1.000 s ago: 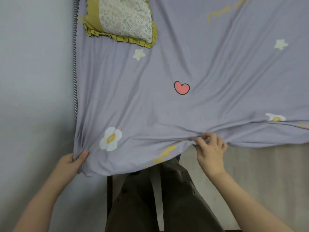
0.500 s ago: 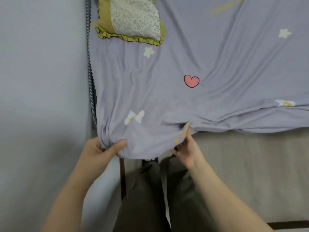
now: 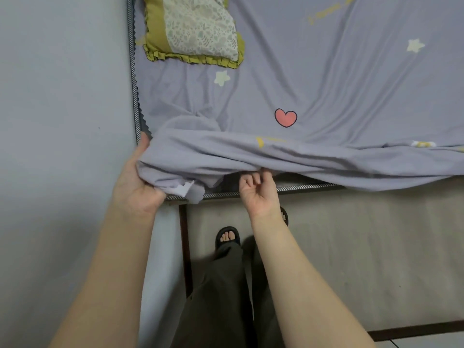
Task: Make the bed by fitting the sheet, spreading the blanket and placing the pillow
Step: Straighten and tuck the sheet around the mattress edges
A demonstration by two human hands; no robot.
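A lavender sheet printed with stars, a heart and flowers covers the bed. Its near edge is bunched into a thick fold along the mattress front. My left hand grips the sheet's corner at the mattress's near-left corner, where a white label hangs out. My right hand, palm up, has its fingers curled under the folded edge and pinches it. The mattress's striped piping shows below the lifted edge. A green frilled pillow with a pale leafy panel lies at the bed's far left.
A pale wall runs along the bed's left side. A dark metal bed frame stands below the mattress corner. My legs in dark trousers and black sandals stand on the grey floor before the bed.
The sheet's near-left corner has been lifted up off the mattress side and gathered onto the top, exposing the striped piping. Both hands rose with it and the view pulled back.
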